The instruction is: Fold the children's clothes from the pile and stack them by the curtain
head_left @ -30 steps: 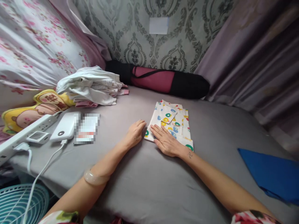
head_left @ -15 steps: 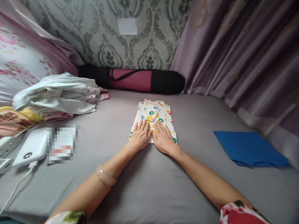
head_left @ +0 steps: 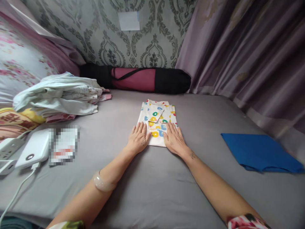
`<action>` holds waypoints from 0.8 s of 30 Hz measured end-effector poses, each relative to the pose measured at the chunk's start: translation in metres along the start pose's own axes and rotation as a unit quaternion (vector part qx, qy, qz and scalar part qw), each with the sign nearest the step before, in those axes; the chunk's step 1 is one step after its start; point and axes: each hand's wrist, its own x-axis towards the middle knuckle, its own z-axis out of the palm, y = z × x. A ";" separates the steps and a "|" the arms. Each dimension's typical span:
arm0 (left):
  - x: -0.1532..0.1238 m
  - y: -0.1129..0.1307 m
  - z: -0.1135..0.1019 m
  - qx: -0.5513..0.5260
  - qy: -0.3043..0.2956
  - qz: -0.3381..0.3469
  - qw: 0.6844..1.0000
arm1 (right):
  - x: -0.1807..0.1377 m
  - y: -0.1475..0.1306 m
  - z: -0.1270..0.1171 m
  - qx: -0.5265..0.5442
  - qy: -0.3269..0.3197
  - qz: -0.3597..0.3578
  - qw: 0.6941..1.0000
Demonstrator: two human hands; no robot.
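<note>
On the smooth grey sheet (head_left: 152,190), left hand (head_left: 138,137) and right hand (head_left: 175,140), grips open, press a square-folded printed cloth (head_left: 157,114).

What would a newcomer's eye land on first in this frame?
The eye goes first to the folded white garment with bright coloured rings, lying mid-bed on the grey sheet. The left hand and the right hand press flat on its near corners. Next come the blue cloth spread flat at the right and the pile of pale clothes at the left.
</note>
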 end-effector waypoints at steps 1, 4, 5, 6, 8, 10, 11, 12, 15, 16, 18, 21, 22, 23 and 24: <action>0.000 -0.001 0.001 -0.003 -0.012 -0.005 1.000 | 0.000 0.002 0.001 -0.001 -0.011 0.003 1.000; 0.000 -0.005 0.004 -0.013 -0.008 -0.001 1.000 | 0.002 0.006 0.002 0.006 -0.020 0.000 1.000; 0.000 -0.006 0.003 -0.015 0.005 0.004 1.000 | 0.003 0.008 0.002 0.010 -0.018 -0.001 1.000; 0.001 -0.008 0.002 -0.016 0.020 0.009 1.000 | 0.004 0.010 0.002 0.012 -0.013 0.001 1.000; 0.001 -0.012 -0.003 -0.011 0.046 0.015 0.999 | 0.007 0.016 0.001 0.009 0.003 0.012 1.000; 0.002 -0.017 -0.008 -0.006 0.031 0.017 0.999 | 0.009 0.022 0.001 0.004 0.005 0.029 1.000; 0.003 -0.020 -0.009 -0.005 0.009 0.019 1.000 | 0.010 0.025 0.002 0.004 -0.002 0.035 0.999; 0.003 -0.022 -0.010 -0.005 -0.014 0.021 1.000 | 0.011 0.027 0.003 0.006 -0.011 0.038 0.999; 0.003 -0.025 -0.010 -0.009 -0.039 0.017 0.999 | 0.012 0.029 0.006 0.005 -0.021 0.036 0.999; 0.003 -0.025 -0.009 -0.008 -0.035 0.015 0.999 | 0.012 0.029 0.007 0.003 -0.020 0.034 0.999; 0.003 -0.024 -0.011 -0.003 -0.022 0.021 1.000 | 0.012 0.028 0.006 -0.002 -0.018 0.032 0.999; 0.001 -0.019 -0.020 0.007 0.017 0.080 0.997 | 0.012 0.025 0.002 -0.002 0.013 0.019 1.000; 0.000 -0.016 -0.025 0.006 0.032 0.111 0.993 | 0.011 0.023 -0.001 0.000 0.032 0.005 0.999; -0.001 -0.013 -0.029 0.002 0.043 0.142 0.989 | 0.009 0.020 -0.004 0.004 0.048 -0.016 0.999; -0.002 -0.009 -0.033 -0.004 0.052 0.170 0.984 | 0.007 0.016 -0.008 0.009 0.054 -0.043 0.998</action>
